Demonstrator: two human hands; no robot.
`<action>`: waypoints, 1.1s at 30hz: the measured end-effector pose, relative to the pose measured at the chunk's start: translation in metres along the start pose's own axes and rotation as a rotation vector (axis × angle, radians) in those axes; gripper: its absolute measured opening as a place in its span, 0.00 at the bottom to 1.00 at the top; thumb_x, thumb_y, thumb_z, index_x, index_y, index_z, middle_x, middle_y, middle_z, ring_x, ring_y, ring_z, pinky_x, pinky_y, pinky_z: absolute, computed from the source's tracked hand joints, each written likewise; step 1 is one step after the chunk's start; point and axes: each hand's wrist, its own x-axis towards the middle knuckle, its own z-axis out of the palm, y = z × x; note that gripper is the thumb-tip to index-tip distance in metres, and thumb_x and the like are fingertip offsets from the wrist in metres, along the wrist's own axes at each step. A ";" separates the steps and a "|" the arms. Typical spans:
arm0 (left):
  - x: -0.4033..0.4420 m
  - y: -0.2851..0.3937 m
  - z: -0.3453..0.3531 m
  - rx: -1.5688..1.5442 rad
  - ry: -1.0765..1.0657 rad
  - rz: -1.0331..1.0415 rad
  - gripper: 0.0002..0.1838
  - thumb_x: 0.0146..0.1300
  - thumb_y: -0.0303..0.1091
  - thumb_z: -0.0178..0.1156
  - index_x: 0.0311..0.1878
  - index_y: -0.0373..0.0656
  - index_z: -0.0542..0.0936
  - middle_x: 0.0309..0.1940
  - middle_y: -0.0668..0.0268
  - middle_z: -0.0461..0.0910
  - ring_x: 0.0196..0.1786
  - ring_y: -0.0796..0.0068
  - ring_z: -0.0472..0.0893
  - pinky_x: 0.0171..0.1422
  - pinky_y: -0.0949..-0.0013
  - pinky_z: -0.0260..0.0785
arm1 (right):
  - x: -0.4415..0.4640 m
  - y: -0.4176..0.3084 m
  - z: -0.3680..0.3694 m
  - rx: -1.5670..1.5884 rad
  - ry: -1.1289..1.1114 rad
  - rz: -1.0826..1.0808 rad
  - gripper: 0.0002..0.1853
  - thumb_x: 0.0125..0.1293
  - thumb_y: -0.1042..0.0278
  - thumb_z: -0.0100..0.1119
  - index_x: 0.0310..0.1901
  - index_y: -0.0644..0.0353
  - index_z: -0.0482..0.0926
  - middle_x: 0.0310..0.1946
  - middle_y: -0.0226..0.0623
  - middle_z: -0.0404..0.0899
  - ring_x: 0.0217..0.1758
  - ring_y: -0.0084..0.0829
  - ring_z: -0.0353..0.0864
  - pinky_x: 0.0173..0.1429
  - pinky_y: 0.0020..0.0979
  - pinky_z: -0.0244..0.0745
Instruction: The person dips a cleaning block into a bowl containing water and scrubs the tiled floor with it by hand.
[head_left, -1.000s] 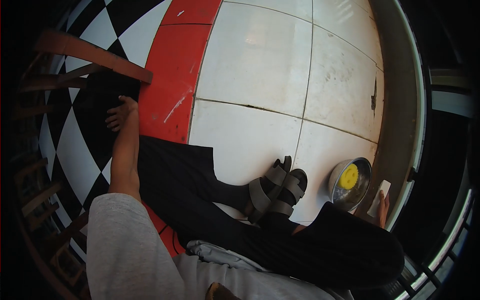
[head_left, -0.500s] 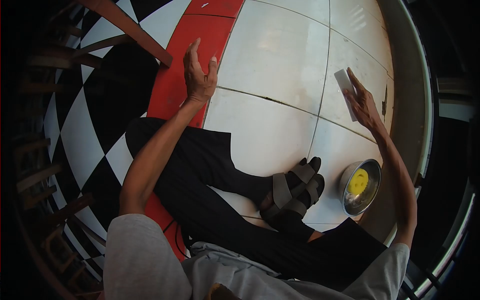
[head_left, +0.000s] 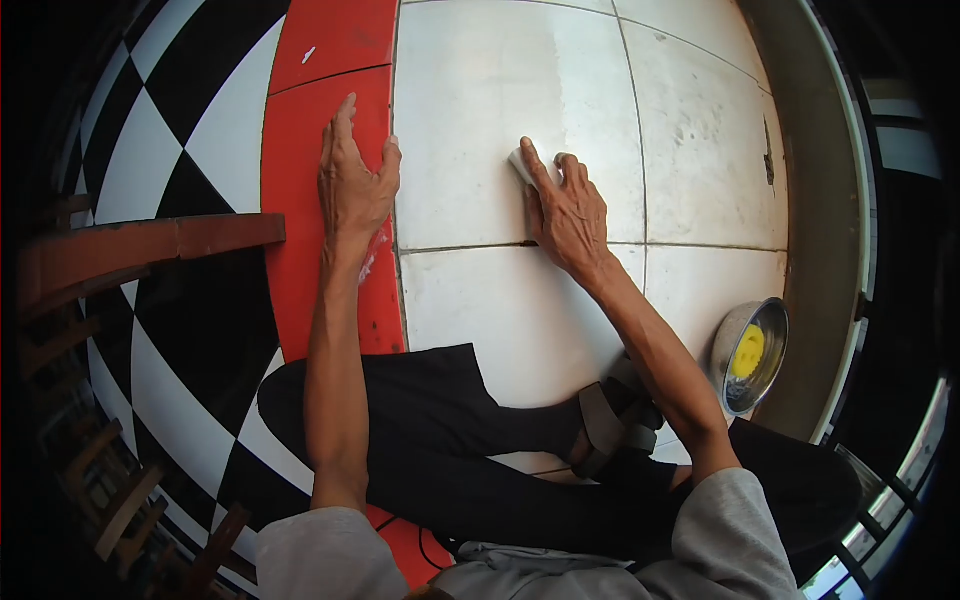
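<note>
My right hand point(head_left: 572, 215) is closed round a white sponge block point(head_left: 519, 167) and presses it to a pale floor tile point(head_left: 460, 120). Only one end of the block shows past the fingers. A wet-looking sheen with a sharp edge lies on the tile ahead of this hand. Over the red tile strip point(head_left: 330, 45) to the left, my left hand point(head_left: 358, 185) is open and holds nothing, thumb apart from the fingers. Beside my right forearm stands a metal bowl point(head_left: 722, 350) with a yellow smiley-face sponge point(head_left: 748, 352) in it.
My sandalled feet point(head_left: 605, 430) and crossed legs in black trousers point(head_left: 430, 400) are close below my hands. A wooden furniture leg point(head_left: 170, 245) reaches in from the left over black-and-white tiles point(head_left: 185, 330). A raised ledge point(head_left: 815, 170) runs along the right.
My right hand has swept left with the white sponge block, from the right-hand tile to the middle one. My left hand stays open. The whole view has shifted and turned somewhat.
</note>
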 end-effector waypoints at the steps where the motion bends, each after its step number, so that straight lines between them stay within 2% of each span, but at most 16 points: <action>1: 0.001 0.005 -0.008 -0.036 -0.027 -0.003 0.36 0.67 0.36 0.63 0.76 0.41 0.62 0.67 0.45 0.72 0.69 0.49 0.74 0.69 0.48 0.71 | 0.001 -0.001 0.000 -0.003 -0.020 0.004 0.40 0.63 0.71 0.61 0.77 0.43 0.61 0.46 0.46 0.70 0.45 0.40 0.73 0.42 0.37 0.74; 6: 0.009 0.011 -0.034 -0.059 -0.055 -0.090 0.37 0.67 0.37 0.65 0.76 0.40 0.61 0.66 0.40 0.71 0.65 0.46 0.77 0.67 0.49 0.74 | 0.058 0.029 0.011 -0.103 -0.010 0.064 0.34 0.68 0.68 0.57 0.76 0.45 0.62 0.47 0.47 0.71 0.46 0.42 0.75 0.44 0.41 0.77; 9: 0.009 0.010 -0.046 -0.149 -0.046 -0.236 0.31 0.69 0.35 0.63 0.72 0.39 0.67 0.63 0.47 0.75 0.60 0.53 0.81 0.67 0.51 0.74 | 0.124 0.068 0.021 -0.128 0.074 0.203 0.30 0.71 0.66 0.54 0.75 0.48 0.64 0.47 0.49 0.73 0.50 0.45 0.76 0.46 0.43 0.79; 11: 0.018 0.011 -0.063 -0.455 -0.099 -0.216 0.23 0.69 0.34 0.61 0.65 0.35 0.74 0.56 0.51 0.80 0.55 0.59 0.84 0.65 0.55 0.76 | 0.130 0.065 0.025 -0.161 0.109 0.257 0.30 0.71 0.65 0.53 0.75 0.51 0.63 0.46 0.49 0.73 0.50 0.45 0.76 0.46 0.44 0.79; 12: 0.021 0.012 -0.076 -0.457 -0.086 -0.213 0.23 0.69 0.34 0.61 0.65 0.35 0.74 0.56 0.51 0.80 0.55 0.59 0.84 0.65 0.55 0.76 | 0.114 0.049 0.022 -0.154 0.086 0.262 0.30 0.71 0.66 0.53 0.75 0.52 0.63 0.45 0.48 0.71 0.48 0.45 0.75 0.46 0.44 0.78; 13: 0.024 0.014 -0.091 -0.710 -0.113 -0.145 0.18 0.68 0.33 0.61 0.58 0.34 0.78 0.49 0.53 0.82 0.51 0.62 0.85 0.63 0.57 0.77 | 0.093 0.027 0.018 -0.102 0.035 0.266 0.31 0.71 0.68 0.54 0.75 0.51 0.63 0.44 0.48 0.70 0.47 0.44 0.74 0.46 0.43 0.78; 15: 0.025 0.019 -0.110 -1.090 -0.121 -0.004 0.11 0.69 0.32 0.59 0.47 0.35 0.83 0.37 0.57 0.85 0.43 0.68 0.86 0.59 0.61 0.78 | 0.033 -0.007 0.020 -0.076 -0.020 0.122 0.38 0.67 0.73 0.56 0.78 0.48 0.57 0.44 0.49 0.69 0.47 0.45 0.74 0.46 0.43 0.77; 18: 0.019 0.005 -0.116 -1.091 -0.175 -0.050 0.16 0.72 0.39 0.53 0.50 0.34 0.79 0.43 0.57 0.83 0.48 0.68 0.85 0.63 0.60 0.76 | 0.011 -0.010 0.013 -0.045 -0.107 -0.070 0.39 0.66 0.73 0.56 0.79 0.46 0.56 0.48 0.49 0.70 0.49 0.45 0.74 0.46 0.43 0.78; 19: 0.018 0.003 -0.111 -1.055 -0.149 -0.182 0.15 0.72 0.41 0.56 0.48 0.37 0.81 0.41 0.60 0.84 0.45 0.69 0.85 0.61 0.61 0.76 | 0.034 0.004 0.007 -0.079 -0.103 0.013 0.38 0.67 0.72 0.56 0.78 0.47 0.58 0.49 0.50 0.71 0.50 0.45 0.75 0.48 0.43 0.78; 20: 0.016 0.001 -0.105 -1.059 -0.160 -0.183 0.15 0.72 0.41 0.56 0.48 0.37 0.81 0.41 0.60 0.84 0.45 0.69 0.85 0.61 0.61 0.76 | 0.071 0.028 0.005 -0.113 -0.097 0.093 0.36 0.68 0.71 0.55 0.78 0.49 0.59 0.49 0.50 0.72 0.52 0.45 0.75 0.50 0.43 0.78; 22: 0.013 0.000 -0.095 -0.786 -0.125 -0.517 0.15 0.72 0.43 0.60 0.47 0.40 0.82 0.38 0.62 0.84 0.42 0.72 0.85 0.59 0.64 0.77 | 0.139 0.088 0.012 -0.169 0.075 0.241 0.33 0.69 0.68 0.54 0.76 0.53 0.62 0.50 0.51 0.73 0.53 0.46 0.75 0.50 0.44 0.78; 25: 0.020 -0.003 -0.093 -0.743 -0.128 -0.524 0.14 0.70 0.43 0.63 0.47 0.41 0.83 0.36 0.64 0.84 0.39 0.74 0.85 0.56 0.66 0.77 | 0.156 0.087 0.019 -0.186 0.150 0.360 0.31 0.70 0.65 0.53 0.75 0.55 0.63 0.50 0.51 0.74 0.53 0.47 0.75 0.50 0.45 0.78; 28: 0.021 -0.003 -0.087 -0.618 -0.116 -0.526 0.14 0.71 0.43 0.63 0.45 0.41 0.83 0.33 0.65 0.83 0.36 0.76 0.84 0.52 0.68 0.77 | 0.073 0.009 0.012 -0.045 -0.091 0.148 0.38 0.66 0.73 0.57 0.78 0.51 0.58 0.48 0.48 0.71 0.50 0.46 0.74 0.53 0.43 0.78; 30: 0.017 -0.003 -0.081 -0.493 -0.134 -0.515 0.15 0.71 0.44 0.62 0.43 0.40 0.83 0.31 0.66 0.83 0.34 0.77 0.82 0.48 0.69 0.77 | 0.021 -0.020 0.013 -0.050 -0.133 -0.141 0.40 0.66 0.72 0.59 0.79 0.47 0.56 0.50 0.47 0.70 0.49 0.45 0.74 0.53 0.41 0.78; 32: 0.015 0.002 -0.083 -0.002 -0.390 -0.460 0.18 0.69 0.45 0.64 0.39 0.36 0.83 0.26 0.63 0.82 0.31 0.73 0.81 0.42 0.65 0.76 | 0.036 -0.002 0.008 0.012 -0.207 -0.125 0.39 0.67 0.72 0.57 0.79 0.47 0.55 0.51 0.47 0.71 0.49 0.45 0.74 0.54 0.42 0.78; 33: 0.015 0.009 -0.084 0.126 -0.482 -0.490 0.21 0.68 0.49 0.63 0.36 0.36 0.83 0.24 0.59 0.81 0.31 0.68 0.82 0.41 0.60 0.74 | 0.064 0.015 0.005 -0.003 -0.157 -0.071 0.39 0.67 0.71 0.56 0.79 0.48 0.56 0.50 0.48 0.72 0.50 0.45 0.74 0.54 0.42 0.78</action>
